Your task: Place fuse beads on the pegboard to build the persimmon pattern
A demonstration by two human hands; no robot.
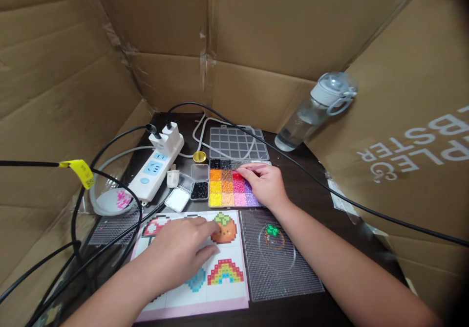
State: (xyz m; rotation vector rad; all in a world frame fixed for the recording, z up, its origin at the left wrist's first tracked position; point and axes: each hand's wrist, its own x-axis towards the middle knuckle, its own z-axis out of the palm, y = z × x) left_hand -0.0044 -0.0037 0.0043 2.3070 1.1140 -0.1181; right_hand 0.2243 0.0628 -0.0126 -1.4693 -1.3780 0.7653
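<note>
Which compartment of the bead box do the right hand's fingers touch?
The red compartment, in the second row just under the black and grey ones. The right hand's fingers rest at its edge; the orange, yellow, pink and purple compartments are untouched.

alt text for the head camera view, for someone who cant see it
A person's right hand reaches into a compartmented bead box of coloured beads, while the left hand rests on a pattern sheet, pointing at an orange fruit design. A clear pegboard with a small started design lies beside the sheet, cardboard walls around.
</note>
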